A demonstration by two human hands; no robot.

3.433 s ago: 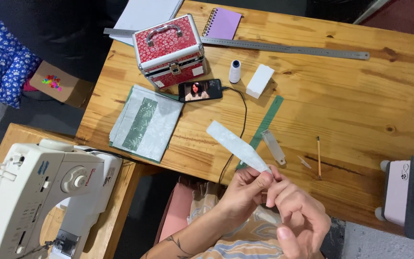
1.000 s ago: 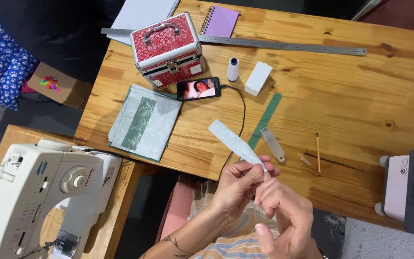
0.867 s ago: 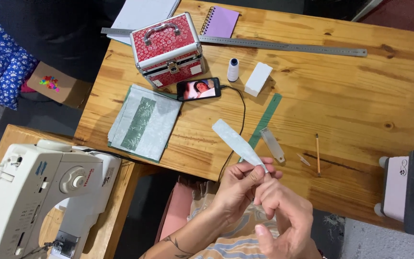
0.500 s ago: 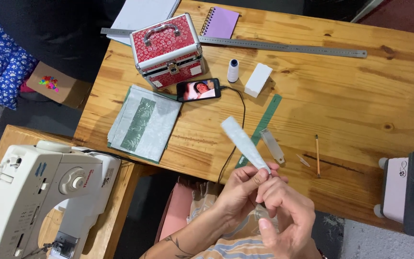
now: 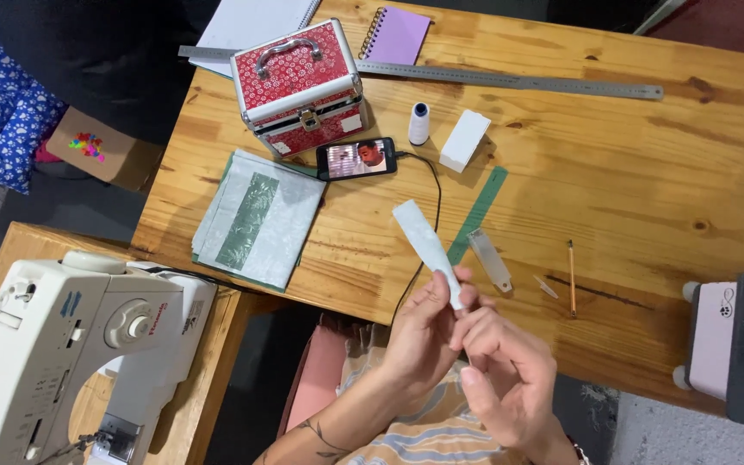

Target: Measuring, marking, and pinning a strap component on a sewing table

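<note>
1. My left hand (image 5: 424,331) is raised over the near edge of the wooden table (image 5: 647,172), its fingers (image 5: 445,288) pinched on the lower end of a pale fabric strip (image 5: 428,251).
2. The strip stands out of that grip and slants up and to the left, its free end hanging above the table just below the phone (image 5: 356,159).
3. My right hand (image 5: 505,379) sits just beside the left, fingers curled inward and touching the strip's lower end; I cannot tell whether they clamp anything.
4. A black cable (image 5: 428,207) runs from the phone down past the strip toward the table edge.
5. Near the strip on the right lie a green ruler (image 5: 480,211), a small clear plastic piece (image 5: 490,258) and a pencil (image 5: 572,275).
6. Farther back stand a red patterned case (image 5: 299,82), a white thread spool (image 5: 419,123), a white block (image 5: 464,140), a purple notebook (image 5: 398,34) and a long steel ruler (image 5: 518,82).
7. A folded pale cloth (image 5: 256,220) lies at the table's left edge; a white sewing machine (image 5: 62,344) sits on a lower stand to the left.
</note>
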